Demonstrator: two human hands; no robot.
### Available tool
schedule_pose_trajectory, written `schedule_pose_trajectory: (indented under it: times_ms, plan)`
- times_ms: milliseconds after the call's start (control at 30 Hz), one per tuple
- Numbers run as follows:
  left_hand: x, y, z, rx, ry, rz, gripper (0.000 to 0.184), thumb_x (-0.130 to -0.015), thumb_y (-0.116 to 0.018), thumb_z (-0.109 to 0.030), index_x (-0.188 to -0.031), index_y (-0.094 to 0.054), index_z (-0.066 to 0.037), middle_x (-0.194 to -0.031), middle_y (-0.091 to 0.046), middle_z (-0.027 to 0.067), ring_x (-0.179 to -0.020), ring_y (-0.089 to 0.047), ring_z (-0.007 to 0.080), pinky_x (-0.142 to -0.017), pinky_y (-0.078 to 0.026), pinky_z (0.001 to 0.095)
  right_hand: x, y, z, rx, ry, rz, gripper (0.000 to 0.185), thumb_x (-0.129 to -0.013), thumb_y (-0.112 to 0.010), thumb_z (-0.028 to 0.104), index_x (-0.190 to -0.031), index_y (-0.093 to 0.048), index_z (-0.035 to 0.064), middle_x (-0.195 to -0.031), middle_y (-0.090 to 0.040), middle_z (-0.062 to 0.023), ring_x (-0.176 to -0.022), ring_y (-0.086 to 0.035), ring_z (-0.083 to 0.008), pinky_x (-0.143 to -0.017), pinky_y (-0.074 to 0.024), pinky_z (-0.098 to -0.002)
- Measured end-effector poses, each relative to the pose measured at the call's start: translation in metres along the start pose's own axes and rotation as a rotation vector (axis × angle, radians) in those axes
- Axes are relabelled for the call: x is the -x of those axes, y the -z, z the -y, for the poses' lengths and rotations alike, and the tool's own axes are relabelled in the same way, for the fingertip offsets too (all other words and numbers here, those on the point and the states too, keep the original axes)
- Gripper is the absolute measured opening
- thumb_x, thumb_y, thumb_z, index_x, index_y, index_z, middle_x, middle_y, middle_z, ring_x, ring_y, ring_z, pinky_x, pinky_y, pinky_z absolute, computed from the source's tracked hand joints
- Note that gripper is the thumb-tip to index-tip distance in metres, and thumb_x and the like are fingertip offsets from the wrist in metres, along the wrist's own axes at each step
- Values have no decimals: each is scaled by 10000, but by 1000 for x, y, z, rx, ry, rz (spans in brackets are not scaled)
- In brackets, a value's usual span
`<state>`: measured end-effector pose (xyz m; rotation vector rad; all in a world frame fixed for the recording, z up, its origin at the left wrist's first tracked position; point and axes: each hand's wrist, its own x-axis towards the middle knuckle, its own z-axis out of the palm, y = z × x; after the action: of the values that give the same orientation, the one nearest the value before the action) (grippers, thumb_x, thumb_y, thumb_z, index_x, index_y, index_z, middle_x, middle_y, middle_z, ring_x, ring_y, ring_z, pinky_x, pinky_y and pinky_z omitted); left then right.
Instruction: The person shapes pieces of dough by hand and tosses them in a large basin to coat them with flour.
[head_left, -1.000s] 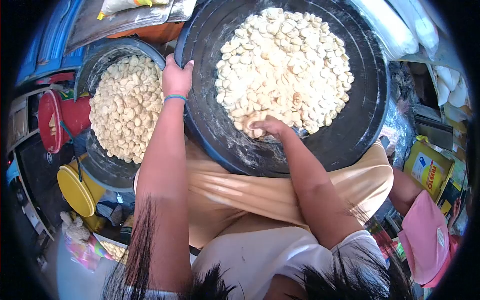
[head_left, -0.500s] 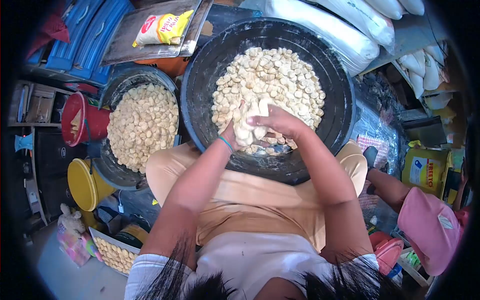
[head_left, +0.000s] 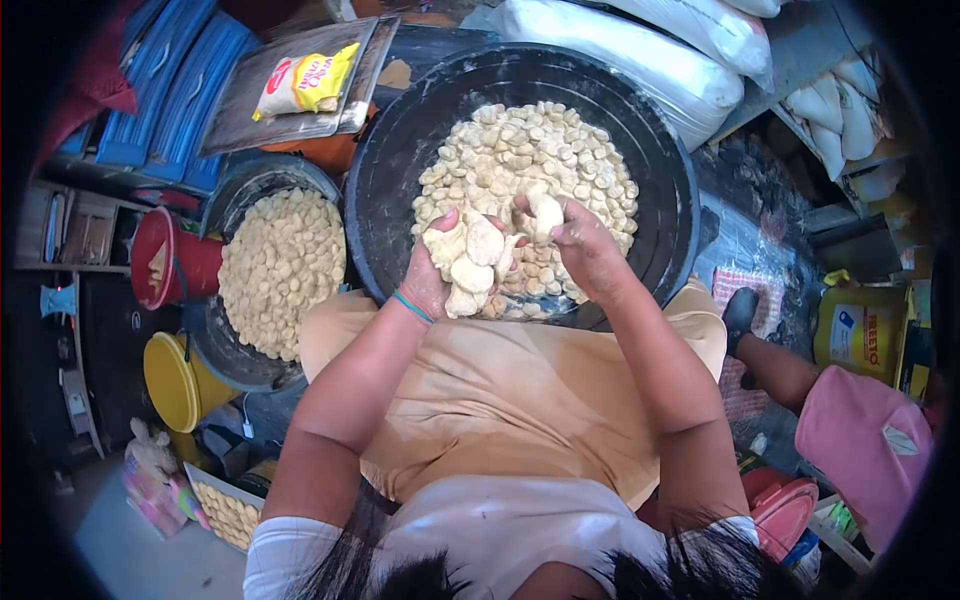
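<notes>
My left hand (head_left: 428, 278), with a teal band at its wrist, is closed round a cluster of pale, flour-dusted dough pieces (head_left: 474, 272). To its right, my right hand (head_left: 592, 252) pinches a curved dough piece (head_left: 545, 220) between thumb and fingers. Both hands are over the near part of a wide black basin (head_left: 366, 190). Many flattened, roundish dough pieces (head_left: 530, 150) lie heaped inside it. The fingers beneath the left hand's cluster are partly hidden.
Left of the basin stands a dark tub (head_left: 225, 350) of similar pieces, with a red bucket (head_left: 180, 262) and a yellow bucket (head_left: 172, 378) beside it. White sacks (head_left: 630, 60) lie behind. Another person's leg (head_left: 775, 370) is at right. A tray (head_left: 225, 515) sits lower left.
My hands were together around the dough cluster and have moved apart. The cluster stays in the left hand, while the right has shifted right holding one piece. The view has shifted slightly.
</notes>
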<state>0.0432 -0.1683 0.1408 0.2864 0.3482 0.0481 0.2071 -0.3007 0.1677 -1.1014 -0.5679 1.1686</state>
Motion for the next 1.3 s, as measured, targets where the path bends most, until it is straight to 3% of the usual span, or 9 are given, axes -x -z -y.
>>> schedule_pose_trajectory:
  times_ms: [33,67,200,300,433,733,933,1233,1300]
  plan:
    - [-6,3,2,15,1,12,586,-868,-421,-532,-1203,-530,-64,-1157,-579,203,-879,-639,296,-580,-554,366,-3,-4,6,-63,48,-5,472,-828,-569,374,-1090,-585,-18,-1200,-576,-140,-1074,-527,-204,-891,-400,-326]
    - [-15,4,5,25,-31,133,587,-878,-435,-473,-1253,-490,-24,-1164,-597,163,-944,-635,280,-803,-531,390,-6,-3,11,-125,94,-12,489,-823,-561,386,-1087,-583,-25,-1196,-583,-154,-1062,-537,-205,-877,-407,-322]
    - [-40,-19,7,-77,-40,126,659,-872,-471,-442,-1363,-380,-12,-1215,-570,143,-1003,-613,254,-859,-511,381,-20,18,21,-66,-57,26,437,-822,-608,349,-1071,-602,-10,-1054,-642,-142,-996,-567,-184,-822,-418,-300]
    - [-49,0,4,84,45,271,674,-875,-494,-425,-1403,-334,-38,-1268,-537,132,-1064,-586,252,-901,-492,383,-20,18,23,403,-100,-5,311,-820,-646,243,-1032,-637,15,-981,-638,-95,-966,-552,-156,-817,-421,-289]
    - [-54,-9,10,-42,-38,55,650,-884,-513,-395,-1414,-326,-69,-1312,-499,118,-1156,-532,258,-970,-447,407,-17,21,25,633,103,69,221,-799,-669,155,-946,-621,-4,-990,-586,-84,-945,-538,-192,-856,-417,-323]
    - [-57,-6,0,-50,-78,141,631,-885,-534,-357,-1411,-314,-85,-1369,-448,138,-1235,-470,283,-1012,-415,431,1,17,44,1094,363,338,265,-697,-676,181,-873,-596,0,-1104,-531,-178,-1033,-494,-378,-912,-406,-425]
    - [-61,-2,-5,-62,-85,187,661,-879,-541,-362,-1420,-292,-74,-1391,-420,154,-1266,-436,300,-1053,-367,452,9,24,56,1092,292,423,248,-725,-679,131,-891,-572,-19,-1204,-514,-213,-1113,-490,-391,-942,-404,-411]
    - [-54,-4,-13,-209,-119,184,806,-783,-657,-359,-1421,-279,-42,-1367,-427,166,-1247,-452,287,-1050,-370,402,6,57,53,1391,-133,212,251,-735,-616,213,-748,-520,-18,-750,-546,-200,-741,-542,-382,-695,-448,-427]
    - [-52,-3,-13,-188,-101,173,808,-771,-668,-351,-1412,-288,-38,-1350,-440,159,-1236,-462,280,-1039,-382,396,4,60,55,1492,-208,173,250,-737,-605,245,-782,-570,1,-775,-583,-213,-785,-580,-381,-706,-463,-445]
